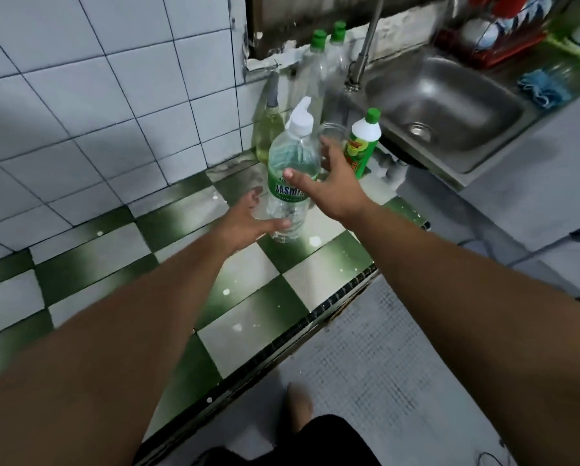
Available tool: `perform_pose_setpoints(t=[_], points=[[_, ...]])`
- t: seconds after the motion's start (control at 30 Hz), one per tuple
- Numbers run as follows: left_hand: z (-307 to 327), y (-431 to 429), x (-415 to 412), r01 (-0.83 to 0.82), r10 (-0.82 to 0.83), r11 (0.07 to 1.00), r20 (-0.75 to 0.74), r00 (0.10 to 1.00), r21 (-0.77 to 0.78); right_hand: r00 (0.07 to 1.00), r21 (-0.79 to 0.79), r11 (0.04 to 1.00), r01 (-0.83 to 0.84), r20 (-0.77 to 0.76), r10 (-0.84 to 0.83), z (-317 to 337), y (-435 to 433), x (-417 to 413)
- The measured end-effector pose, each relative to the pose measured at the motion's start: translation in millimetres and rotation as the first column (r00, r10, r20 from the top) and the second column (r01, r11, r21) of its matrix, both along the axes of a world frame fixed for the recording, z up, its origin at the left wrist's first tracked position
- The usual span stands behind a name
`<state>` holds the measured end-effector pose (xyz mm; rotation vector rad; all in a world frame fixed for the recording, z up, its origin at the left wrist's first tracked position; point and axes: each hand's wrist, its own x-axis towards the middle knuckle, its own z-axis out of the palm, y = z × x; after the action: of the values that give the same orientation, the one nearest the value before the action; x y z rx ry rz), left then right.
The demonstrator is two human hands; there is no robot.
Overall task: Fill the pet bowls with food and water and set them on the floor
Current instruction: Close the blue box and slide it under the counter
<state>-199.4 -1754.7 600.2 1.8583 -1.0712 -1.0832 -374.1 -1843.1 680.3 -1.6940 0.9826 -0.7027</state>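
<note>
Head camera: two hands on a water bottle at a kitchen counter

White wall tiles (96, 95) fill the frame from nine to eleven o'clock, above a green-and-white chequered counter (248, 297). Near the centre, the left hand (248, 220) cups the lower part of a clear water bottle (292, 183), thumb in front and fingers curled behind. At the water bottle's eleven o'clock stands a bottle of yellowish liquid (268, 136).

The water bottle has a green label and a white cap, and it leans a little. Its base seems to touch the counter, though blur makes that uncertain. At its twelve o'clock rise two tall clear bottles (318, 62) with green caps.

The right hand (332, 183) grips the water bottle from three o'clock, thumb pressed on the label and fingers wrapped behind. At two o'clock stand a white bottle (364, 142), then a steel sink (450, 95) and a blue cloth (544, 89).
</note>
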Motion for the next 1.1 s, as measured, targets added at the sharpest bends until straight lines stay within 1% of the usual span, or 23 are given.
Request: perform_pose_setpoints(t=[0.13,0.2,0.3,0.43,0.57,0.7,0.8,0.9,1.1], points=[[-10,-27,-7,0.077,-0.094,0.994,-0.261,0.961,-0.075,0.996,0.047,0.995,-0.083,0.047,0.081,-13,-22,11],[-15,-35,-7,0.077,-0.109,0.991,-0.33,0.938,-0.108,0.992,0.066,0.993,-0.1,0.08,0.094,-16,-27,14],[-19,-41,-9,0.034,-0.086,0.989,-0.37,0.925,-0.145,0.989,0.076,0.992,-0.097,0.123,0.087,-15,-31,13],[-16,-31,-16,-0.021,-0.035,0.988,-0.351,0.936,-0.155,0.99,0.078,0.994,-0.08,0.126,0.07,-7,-21,12],[-10,-1,-24,-0.065,0.004,0.984,-0.342,0.94,-0.166,0.989,0.066,0.996,-0.06,0.142,0.05,6,8,12],[-1,47,-23,-0.077,0.011,0.978,-0.322,0.947,-0.192,0.99,0.055,0.998,-0.043,0.138,0.035,16,58,12],[7,88,-21,-0.043,-0.019,0.975,-0.275,0.961,-0.219,0.989,0.034,0.999,0.032,0.142,-0.037,21,102,14],[17,132,-21,-0.053,-0.005,0.974,-0.255,0.967,-0.219,0.986,-0.006,0.997,0.08,0.147,-0.078,25,143,17],[19,219,-22,-0.117,0.071,0.971,-0.217,0.974,-0.207,0.984,-0.019,1.0,0.013,0.176,-0.009,26,219,15]])
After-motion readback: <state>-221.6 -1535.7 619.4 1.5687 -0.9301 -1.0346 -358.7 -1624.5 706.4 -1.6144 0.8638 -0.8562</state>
